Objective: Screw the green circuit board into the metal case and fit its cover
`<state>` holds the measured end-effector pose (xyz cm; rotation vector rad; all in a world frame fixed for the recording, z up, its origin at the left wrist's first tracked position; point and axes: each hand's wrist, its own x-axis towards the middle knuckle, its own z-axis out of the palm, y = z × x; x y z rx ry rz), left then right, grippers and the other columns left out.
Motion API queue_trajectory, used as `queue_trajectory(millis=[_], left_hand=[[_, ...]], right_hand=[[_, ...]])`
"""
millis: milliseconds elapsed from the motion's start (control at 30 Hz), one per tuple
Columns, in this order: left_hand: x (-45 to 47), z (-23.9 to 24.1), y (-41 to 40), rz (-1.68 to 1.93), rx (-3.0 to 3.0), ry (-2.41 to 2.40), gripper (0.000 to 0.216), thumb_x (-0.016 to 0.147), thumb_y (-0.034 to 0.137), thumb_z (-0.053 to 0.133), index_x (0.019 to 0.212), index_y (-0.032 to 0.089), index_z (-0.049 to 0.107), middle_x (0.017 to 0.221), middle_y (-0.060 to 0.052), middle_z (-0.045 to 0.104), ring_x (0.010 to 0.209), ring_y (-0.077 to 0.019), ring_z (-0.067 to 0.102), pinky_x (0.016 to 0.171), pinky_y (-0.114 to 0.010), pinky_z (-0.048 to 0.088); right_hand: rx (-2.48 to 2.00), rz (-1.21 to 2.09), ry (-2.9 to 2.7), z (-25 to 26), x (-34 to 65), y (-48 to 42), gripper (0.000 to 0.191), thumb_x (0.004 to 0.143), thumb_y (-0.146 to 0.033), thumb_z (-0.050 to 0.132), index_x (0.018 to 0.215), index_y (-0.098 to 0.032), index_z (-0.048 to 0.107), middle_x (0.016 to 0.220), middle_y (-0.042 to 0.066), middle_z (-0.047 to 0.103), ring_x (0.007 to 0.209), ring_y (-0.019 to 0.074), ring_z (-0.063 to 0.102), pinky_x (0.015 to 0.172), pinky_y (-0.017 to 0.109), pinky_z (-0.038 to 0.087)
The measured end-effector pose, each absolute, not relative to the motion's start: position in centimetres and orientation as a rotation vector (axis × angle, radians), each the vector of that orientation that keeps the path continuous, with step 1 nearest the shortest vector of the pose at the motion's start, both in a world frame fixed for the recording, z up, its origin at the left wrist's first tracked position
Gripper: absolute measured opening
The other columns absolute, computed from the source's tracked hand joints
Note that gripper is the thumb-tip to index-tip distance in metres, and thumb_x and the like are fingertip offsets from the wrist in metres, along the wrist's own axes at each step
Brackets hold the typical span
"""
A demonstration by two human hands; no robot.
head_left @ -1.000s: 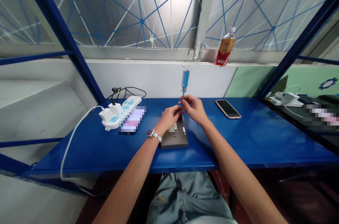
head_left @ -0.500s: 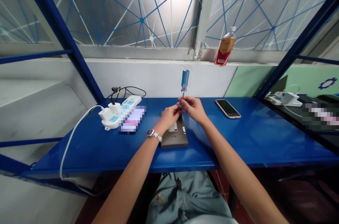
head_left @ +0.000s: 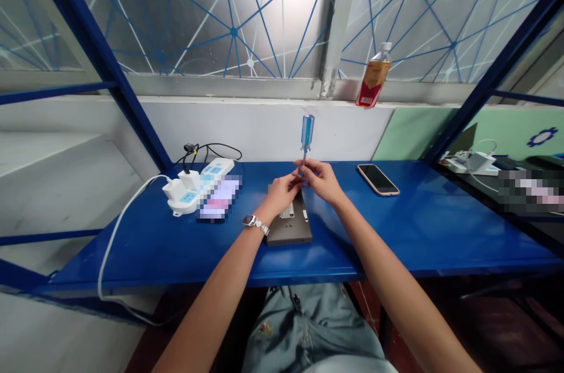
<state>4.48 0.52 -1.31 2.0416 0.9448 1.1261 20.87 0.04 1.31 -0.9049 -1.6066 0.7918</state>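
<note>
A screwdriver (head_left: 307, 132) with a clear blue handle stands nearly upright, its shaft pointing down. My right hand (head_left: 321, 178) is closed with the fingers pinching that shaft below the handle. Close against it, my left hand (head_left: 284, 192) has its fingers pressed together by the lower end of the shaft; what they hold there is hidden. Beneath both hands a flat dark grey box-shaped device (head_left: 291, 233) with labels on its top lies on the blue table (head_left: 220, 252). The screwdriver's tip is covered by my fingers.
To the left lie a white power strip (head_left: 200, 188) with plugs and cables, and a pixelated flat item (head_left: 220, 200). A smartphone (head_left: 378, 179) lies to the right. A drink bottle (head_left: 373, 76) stands on the ledge behind. More electronics (head_left: 480, 161) sit at far right.
The screwdriver's handle looks turned slightly about its axis. Both hands keep almost the same place and hold, and the view has shifted a little.
</note>
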Motion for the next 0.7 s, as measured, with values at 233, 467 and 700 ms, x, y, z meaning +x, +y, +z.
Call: queue_trajectory(millis=[233, 467, 700], left_hand=[[4.52, -1.36, 0.54, 1.100, 2.035, 0.973, 0.014, 0.094, 0.023, 0.059, 0.100, 0.018, 0.072, 0.101, -0.008, 0.080, 0.093, -0.0220, 0.076, 0.084, -0.030, 0.057], [4.58, -1.32, 0.52, 1.117, 2.039, 0.952, 0.016, 0.094, 0.023, 0.061, 0.101, 0.017, 0.073, 0.102, -0.009, 0.080, 0.090, -0.0220, 0.075, 0.082, -0.030, 0.057], [4.62, -1.33, 0.55, 1.110, 2.044, 0.983, 0.015, 0.094, 0.025, 0.061, 0.100, 0.018, 0.073, 0.100, -0.009, 0.080, 0.089, -0.0220, 0.075, 0.082, -0.030, 0.057]], right_hand=[[-1.008, 0.636, -1.465, 1.38, 20.67, -0.02, 0.027, 0.082, -0.044, 0.074, 0.080, -0.020, 0.062, 0.069, 0.000, 0.066, 0.060, 0.0143, 0.060, 0.058, 0.027, 0.051], [-0.900, 0.731, -1.572, 1.58, 20.85, -0.20, 0.031, 0.090, -0.044, 0.062, 0.103, -0.017, 0.072, 0.088, 0.006, 0.076, 0.070, 0.0160, 0.066, 0.062, 0.027, 0.053], [-0.973, 0.630, -1.454, 1.30, 20.58, -0.06, 0.027, 0.080, -0.043, 0.077, 0.088, -0.019, 0.065, 0.075, 0.001, 0.068, 0.059, 0.0128, 0.059, 0.057, 0.026, 0.051]])
